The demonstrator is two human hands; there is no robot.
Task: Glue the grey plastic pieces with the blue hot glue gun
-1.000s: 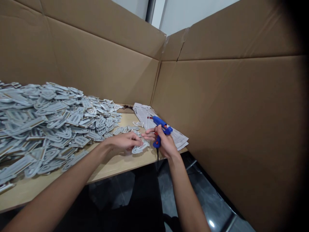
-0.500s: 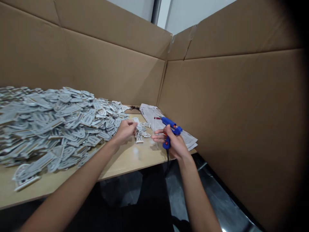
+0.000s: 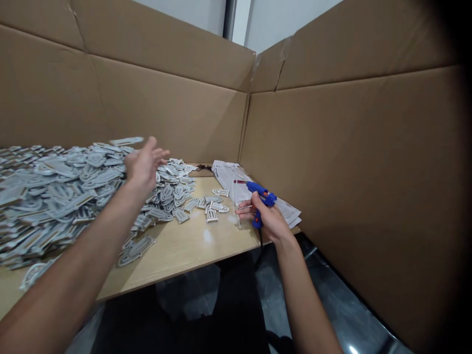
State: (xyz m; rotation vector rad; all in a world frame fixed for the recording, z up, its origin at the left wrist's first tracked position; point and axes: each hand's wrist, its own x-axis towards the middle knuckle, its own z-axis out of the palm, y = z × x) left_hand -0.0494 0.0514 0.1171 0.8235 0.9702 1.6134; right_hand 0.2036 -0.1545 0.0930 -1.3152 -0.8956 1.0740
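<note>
My left hand (image 3: pixel 144 160) is over the heap of flat grey-white arched pieces (image 3: pixel 92 172), fingers spread and holding nothing. Just left of it, one loose piece (image 3: pixel 126 141) shows above the top of the heap, apart from the fingers. My right hand (image 3: pixel 267 216) grips a blue glue gun (image 3: pixel 261 191), its dark red nozzle pointing left and its cord hanging down. Between the hands, a few white arched pieces (image 3: pixel 214 209) with slotted fronts lie on the wooden table (image 3: pixel 184 253).
Papers (image 3: pixel 228 172) lie under and behind the glue gun at the table's right end. Tall cardboard walls (image 3: pixel 177 98) close off the back and right. A dark tangled cord (image 3: pixel 204 167) lies near the far corner. The table's front edge runs below my arms.
My left hand has moved left and up from the small group of pieces to above the heap and let go of a piece. My right hand still holds the glue gun.
</note>
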